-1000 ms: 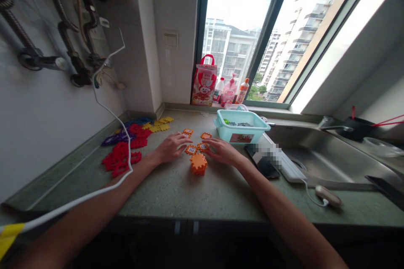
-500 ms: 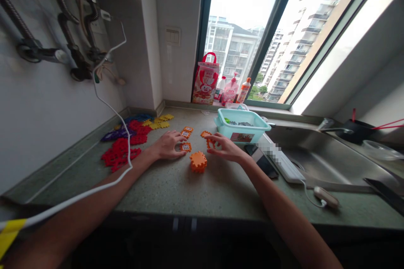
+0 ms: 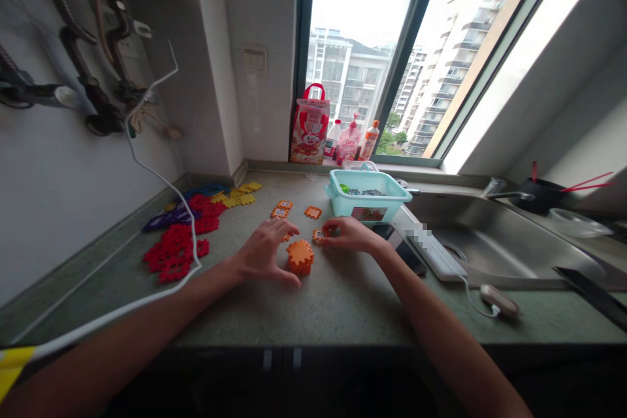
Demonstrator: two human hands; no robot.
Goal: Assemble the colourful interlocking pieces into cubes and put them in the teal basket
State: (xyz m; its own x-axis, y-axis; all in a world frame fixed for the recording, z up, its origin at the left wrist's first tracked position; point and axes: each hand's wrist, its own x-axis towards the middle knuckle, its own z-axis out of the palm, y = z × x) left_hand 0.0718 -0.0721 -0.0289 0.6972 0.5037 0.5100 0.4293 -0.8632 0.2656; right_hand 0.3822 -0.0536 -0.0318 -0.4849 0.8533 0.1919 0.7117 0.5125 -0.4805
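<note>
Near the middle of the counter stands a stack of orange notched pieces [image 3: 300, 256]. My left hand [image 3: 270, 249] is spread around the stack's left side, thumb and fingers apart, holding nothing. An orange piece behind its fingers is mostly hidden. To the right of the stack, my right hand [image 3: 347, 235] pinches an orange piece with a patterned centre [image 3: 319, 236] at the counter surface. Farther back lie a plain orange piece [image 3: 313, 212] and two patterned orange pieces [image 3: 282, 209].
Red pieces [image 3: 171, 253], yellow pieces [image 3: 240, 194] and purple ones lie at the left, crossed by a white cable [image 3: 164, 173]. A teal basket [image 3: 375, 196], a phone [image 3: 399, 249], a power strip [image 3: 438, 258] and a sink [image 3: 470, 235] are at the right.
My left hand has moved right and nearer, opening around the stack. My right hand has come off the plain piece at the back and now pinches a patterned piece nearer the stack. The view has shifted slightly.
</note>
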